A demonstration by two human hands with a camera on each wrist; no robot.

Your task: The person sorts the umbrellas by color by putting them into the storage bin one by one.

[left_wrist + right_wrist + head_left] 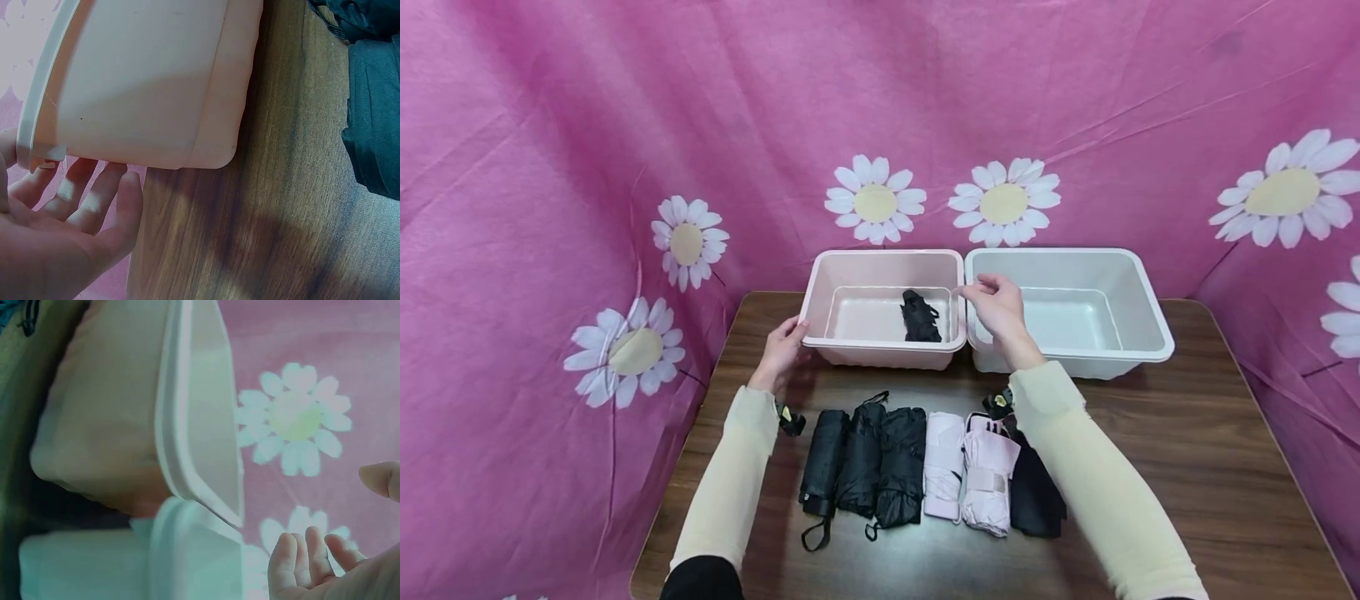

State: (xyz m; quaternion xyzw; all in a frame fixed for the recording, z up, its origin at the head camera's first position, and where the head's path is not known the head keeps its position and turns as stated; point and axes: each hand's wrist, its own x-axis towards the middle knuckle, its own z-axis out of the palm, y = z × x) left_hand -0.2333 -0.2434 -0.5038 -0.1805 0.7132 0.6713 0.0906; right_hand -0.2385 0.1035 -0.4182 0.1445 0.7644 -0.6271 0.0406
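Note:
My left hand [781, 354] grips the left front corner of a pink plastic bin [887, 342]; in the left wrist view its fingers [94, 194] curl under the rim against the outer wall. A small black folded bundle [919, 318], likely an umbrella, lies inside at the right end. Above the meeting rims of this bin and a white bin [1078, 279], my right hand [997, 308] hovers with bent, loose fingers and holds nothing. The right wrist view shows its thumb [380, 480] well apart from the fingers.
Nearer me on the wooden table [1180, 450] lies a row of folded umbrellas: several black ones [861, 458] on the left, then two pale pink ones [943, 467]. A black item [1036, 492] at the right end is partly under my right sleeve. A pink flowered cloth [925, 100] hangs behind.

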